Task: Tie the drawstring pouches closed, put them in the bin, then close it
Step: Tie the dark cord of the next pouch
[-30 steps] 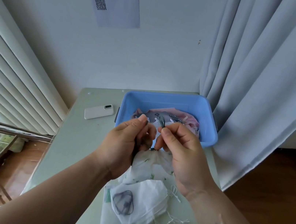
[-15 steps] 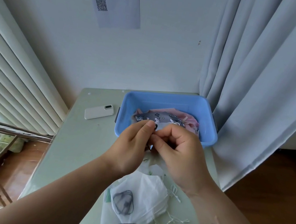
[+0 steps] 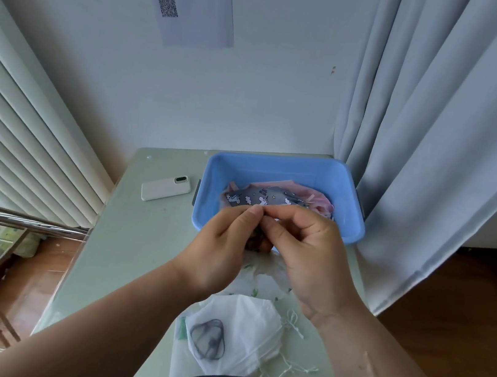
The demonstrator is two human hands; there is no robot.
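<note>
Just in front of the blue bin, the leaf-print pouch hangs lower than a second ago and is half hidden. Your left hand and right hand have drawn together, and their curled fingertips pinch its neck. You are probably cinching the knot, so binning comes next.

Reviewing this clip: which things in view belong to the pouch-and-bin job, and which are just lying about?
Job:
- white leaf-print fabric pouch, pinched by left hand and right hand
- white fabric pouch with dark print
- grey unicorn-print pouch and pink pouch in the blue plastic bin

Lying about:
- white slab phone
- QR-code paper sheet
- grey curtain
- metal rack
</note>
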